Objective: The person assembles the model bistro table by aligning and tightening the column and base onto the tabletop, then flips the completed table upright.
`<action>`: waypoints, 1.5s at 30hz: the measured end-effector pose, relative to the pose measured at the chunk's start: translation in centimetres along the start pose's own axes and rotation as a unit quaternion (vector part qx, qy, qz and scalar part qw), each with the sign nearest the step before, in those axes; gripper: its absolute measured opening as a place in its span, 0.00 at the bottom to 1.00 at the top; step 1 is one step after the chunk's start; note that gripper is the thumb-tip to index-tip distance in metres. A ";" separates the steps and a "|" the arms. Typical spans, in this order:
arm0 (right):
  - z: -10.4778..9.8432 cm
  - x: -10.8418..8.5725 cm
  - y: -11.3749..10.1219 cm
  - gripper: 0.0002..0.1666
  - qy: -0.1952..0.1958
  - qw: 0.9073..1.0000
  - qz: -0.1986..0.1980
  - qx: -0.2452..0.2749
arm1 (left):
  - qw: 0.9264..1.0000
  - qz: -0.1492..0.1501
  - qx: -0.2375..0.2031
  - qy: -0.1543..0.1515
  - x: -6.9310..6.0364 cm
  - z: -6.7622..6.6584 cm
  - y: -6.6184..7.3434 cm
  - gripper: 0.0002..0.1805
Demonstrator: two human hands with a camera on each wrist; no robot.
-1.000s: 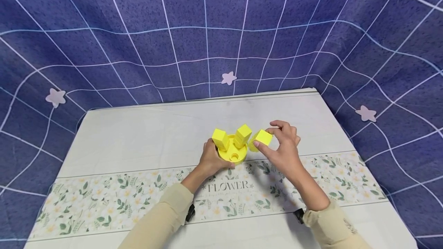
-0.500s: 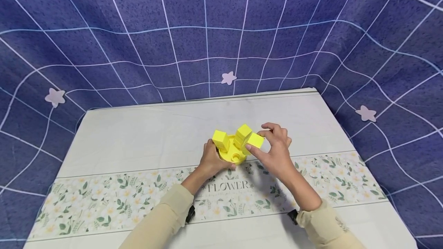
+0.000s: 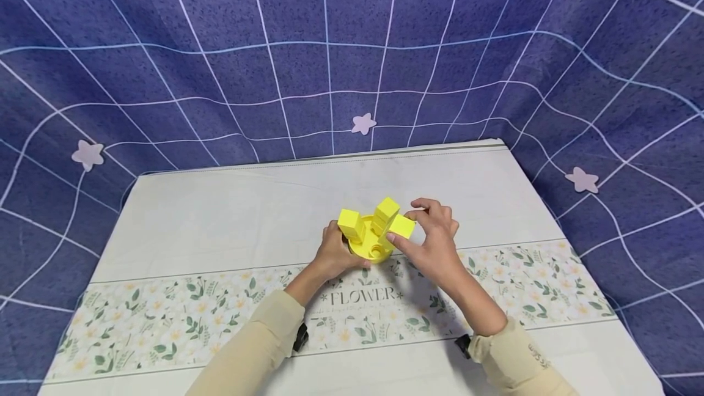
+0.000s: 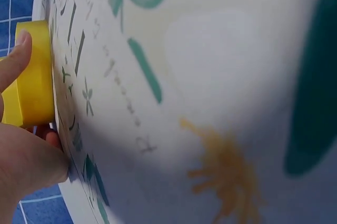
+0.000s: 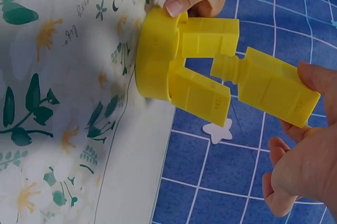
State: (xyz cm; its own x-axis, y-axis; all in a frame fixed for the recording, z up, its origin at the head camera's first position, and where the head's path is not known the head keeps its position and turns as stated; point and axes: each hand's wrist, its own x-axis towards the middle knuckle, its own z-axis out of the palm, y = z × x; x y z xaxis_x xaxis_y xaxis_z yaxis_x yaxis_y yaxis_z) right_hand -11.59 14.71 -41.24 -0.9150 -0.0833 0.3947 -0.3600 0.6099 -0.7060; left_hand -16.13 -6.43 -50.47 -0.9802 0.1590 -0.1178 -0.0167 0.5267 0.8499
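Note:
A round yellow base [image 3: 363, 249] with a raised rim lies on the tablecloth. My left hand [image 3: 332, 253] grips its left side, the thumb [image 5: 181, 2] pressing on the rim. Two yellow square-sided blocks, one at the left [image 3: 350, 223] and one at the back [image 3: 387, 209], stand up from the base. Its round hole [image 3: 376, 251] shows at the front. Between thumb and forefinger, my right hand [image 3: 437, 246] pinches a third yellow block [image 5: 276, 87] by its top end, tilted. This block's ridged stud [image 5: 226, 68] points towards the base, apart from it.
A white tablecloth [image 3: 247, 212] with a flowered band [image 3: 181, 316] covers the table. Behind and on both sides hangs a blue curtain [image 3: 308, 78] with a white grid and stars. Dark wrist-camera pieces [image 3: 300, 337] sit under the sleeves.
My right hand has carried the third block left, from beside the base to over its right edge. The left hand and the base have hardly shifted.

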 end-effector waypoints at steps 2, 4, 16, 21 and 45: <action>0.1 0.0 0.1 0.19 0.001 1.000 -0.001 -0.002 | 1.000 0.006 -0.005 0.006 -0.1 0.2 0.1 0.54; 0.3 -0.1 0.2 0.19 0.001 1.000 -0.002 -0.006 | 1.000 0.012 -0.009 0.012 -0.2 0.3 0.2 0.54; 0.9 -0.1 0.3 0.20 -0.011 0.999 -0.016 -0.036 | 0.999 0.004 -0.051 -0.004 -0.1 0.3 0.3 0.55; 1.3 -0.2 0.5 0.21 -0.015 0.999 -0.017 -0.043 | 0.997 0.025 -0.078 -0.013 0.1 0.3 0.0 0.51; 4.3 -1.1 2.6 0.22 -0.011 0.997 -0.010 -0.078 | 0.997 0.012 -0.071 -0.001 -0.1 0.8 -0.1 0.51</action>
State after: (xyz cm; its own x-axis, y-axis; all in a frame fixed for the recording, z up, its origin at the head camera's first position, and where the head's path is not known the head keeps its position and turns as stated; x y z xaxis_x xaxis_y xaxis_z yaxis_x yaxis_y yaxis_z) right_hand -12.32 12.96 -46.00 -0.9127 -0.1125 0.3928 -0.3463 0.7232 -0.5975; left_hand -15.85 -5.82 -51.00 -0.9805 0.1714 -0.0965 -0.0204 0.3990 0.9167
